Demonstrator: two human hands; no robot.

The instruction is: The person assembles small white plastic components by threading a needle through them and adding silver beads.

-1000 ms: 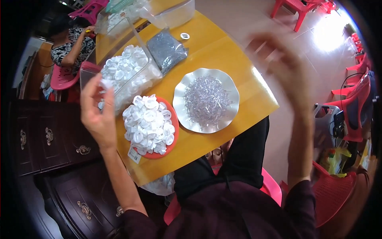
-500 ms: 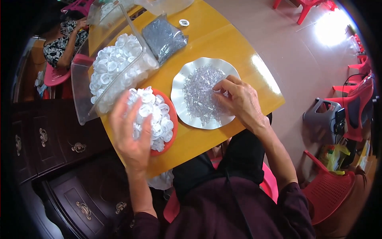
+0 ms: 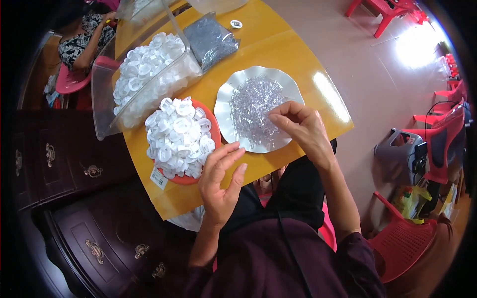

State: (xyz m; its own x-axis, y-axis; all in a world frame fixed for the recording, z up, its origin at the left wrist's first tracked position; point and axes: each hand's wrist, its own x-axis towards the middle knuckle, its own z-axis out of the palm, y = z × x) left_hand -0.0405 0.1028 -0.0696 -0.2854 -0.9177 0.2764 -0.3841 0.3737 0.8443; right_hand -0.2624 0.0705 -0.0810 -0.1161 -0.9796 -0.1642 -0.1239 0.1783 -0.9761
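Note:
Over the near right part of a white scalloped plate, my right hand is closed in a pinch of thumb and forefinger. Whatever sits between those fingertips is too small to make out. A heap of small clear plastic pieces covers the middle of the plate. My left hand hovers at the table's near edge, fingers and thumb apart, with nothing visible in it. Just beyond it, white round plastic caps are piled on an orange-red dish.
A clear bin with more white caps stands at the left. Behind the plate lies a bag of dark grey material, beside one loose cap. A label rests near the dish. Another person sits far left.
My left hand has moved right and toward me, away from the heaped caps. My right hand stays pinched at the plate and has shifted slightly.

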